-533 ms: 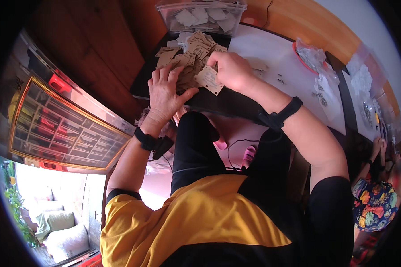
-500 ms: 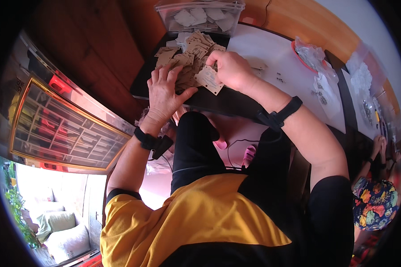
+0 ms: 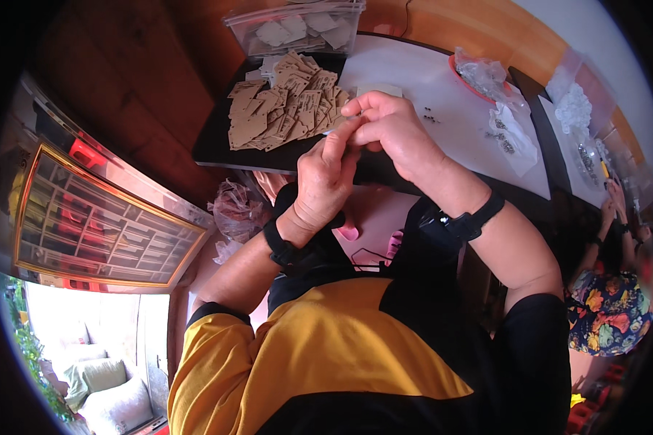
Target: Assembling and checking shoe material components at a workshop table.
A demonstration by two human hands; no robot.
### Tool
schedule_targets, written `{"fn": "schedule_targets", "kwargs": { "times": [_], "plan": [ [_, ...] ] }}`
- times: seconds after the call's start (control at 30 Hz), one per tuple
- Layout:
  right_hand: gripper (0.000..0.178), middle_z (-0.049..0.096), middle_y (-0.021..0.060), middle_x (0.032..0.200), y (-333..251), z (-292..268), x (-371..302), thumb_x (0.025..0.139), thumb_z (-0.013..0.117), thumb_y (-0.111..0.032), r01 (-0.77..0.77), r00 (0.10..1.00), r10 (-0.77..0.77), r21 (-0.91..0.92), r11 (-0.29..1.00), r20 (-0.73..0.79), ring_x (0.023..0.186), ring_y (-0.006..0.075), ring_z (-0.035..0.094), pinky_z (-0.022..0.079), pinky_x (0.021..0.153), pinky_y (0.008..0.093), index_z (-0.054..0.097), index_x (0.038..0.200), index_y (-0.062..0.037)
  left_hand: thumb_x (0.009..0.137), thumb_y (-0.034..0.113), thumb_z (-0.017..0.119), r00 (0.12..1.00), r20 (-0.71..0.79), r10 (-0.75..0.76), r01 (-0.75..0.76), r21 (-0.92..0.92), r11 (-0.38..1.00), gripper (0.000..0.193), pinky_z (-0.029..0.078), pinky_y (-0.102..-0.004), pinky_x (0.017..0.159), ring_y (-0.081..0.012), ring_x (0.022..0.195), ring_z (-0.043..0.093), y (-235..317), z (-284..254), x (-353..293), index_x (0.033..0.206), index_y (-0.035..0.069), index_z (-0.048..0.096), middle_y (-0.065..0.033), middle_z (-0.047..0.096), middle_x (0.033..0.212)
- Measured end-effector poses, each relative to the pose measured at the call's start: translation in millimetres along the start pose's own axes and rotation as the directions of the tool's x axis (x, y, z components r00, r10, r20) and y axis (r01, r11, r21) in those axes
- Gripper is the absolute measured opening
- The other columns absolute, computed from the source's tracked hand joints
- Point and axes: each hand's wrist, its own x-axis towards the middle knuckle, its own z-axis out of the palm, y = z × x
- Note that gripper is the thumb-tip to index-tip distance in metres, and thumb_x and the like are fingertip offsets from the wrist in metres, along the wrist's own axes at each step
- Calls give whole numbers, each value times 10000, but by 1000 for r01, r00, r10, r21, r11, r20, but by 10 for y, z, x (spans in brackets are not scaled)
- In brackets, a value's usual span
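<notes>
My left hand (image 3: 321,180) and my right hand (image 3: 403,138) meet fingertip to fingertip above the near edge of the dark tray. Both are closed in a pinch. Beside my left fingers shows a pale sliver of a card (image 3: 329,133); the rest of it is hidden. What my right fingers pinch cannot be made out. Just left of the hands lies a big loose heap of tan cards (image 3: 272,112) with small holes, on the black tray (image 3: 214,138). Past my right hand a pale card (image 3: 379,90) rests on the white tabletop (image 3: 442,138).
A clear plastic bin (image 3: 294,32) of pale cards stands behind the heap. Tiny dark pieces (image 3: 429,114) lie on the tabletop, with a bag of small metal parts (image 3: 511,138) and a red bowl (image 3: 479,80) farther right. Another person's hands (image 3: 613,203) are at far right.
My right hand has drawn the card away from the heap. My left hand has left the heap's edge and moved right to meet it. The view has shifted slightly.
</notes>
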Motion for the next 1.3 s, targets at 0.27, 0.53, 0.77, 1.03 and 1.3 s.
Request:
{"fn": "schedule_targets", "kwargs": {
  "times": [0.27, 0.53, 0.77, 1.03, 1.3],
  "plan": [
    [340, 707, 98, 993, -165, -810, 645, 743, 750, -126, -103, 991, -51, -939, 328, -126, 893, 223, 664, 497, 793, 354, 679, 1071, -68, 904, -29, 598, 909, 60, -413, 401, -401, 823, 398, 483, -203, 686, -71, 747, 559, -32, -65, -33, 1292, 56, 583, -15, 621, 983],
    [547, 643, 171, 1183, -11, -1000, 842, 703, 768, -117, -25, 998, 64, -898, 440, 3, 1073, 251, 601, 474, 922, 354, 634, 1232, -92, 902, -36, 581, 901, 102, -421, 426, -378, 822, 414, 487, -209, 664, -68, 725, 557, -63, -101, -10, 1306, 54, 568, -26, 629, 957],
    [531, 674, 128, 1176, -90, -992, 565, 680, 783, -155, 96, 982, -187, -907, 410, 20, 1070, 309, 636, 490, 905, 386, 645, 1189, -93, 883, -47, 601, 879, 52, -473, 443, -454, 773, 438, 474, -192, 625, -56, 700, 570, -1, -96, 36, 1308, 54, 578, -13, 651, 952],
    [446, 636, 72, 1121, -204, -830, -181, 708, 712, -18, 453, 835, -506, -794, 406, 217, 989, 283, 643, 532, 850, 352, 607, 1138, -71, 878, -28, 622, 787, 206, -582, 598, -487, 636, 422, 387, -175, 447, -68, 577, 571, 60, -176, 202, 1293, 30, 580, -23, 641, 850],
    [449, 612, 61, 1147, -60, -705, -516, 696, 703, 6, 519, 737, -594, -833, 192, 322, 992, 291, 632, 543, 845, 376, 602, 1121, -98, 968, 104, 598, 769, 343, -540, 613, -634, 471, 354, 461, -204, 477, -120, 650, 646, 201, 7, 158, 1315, 45, 560, -77, 672, 965]
  ]
}}
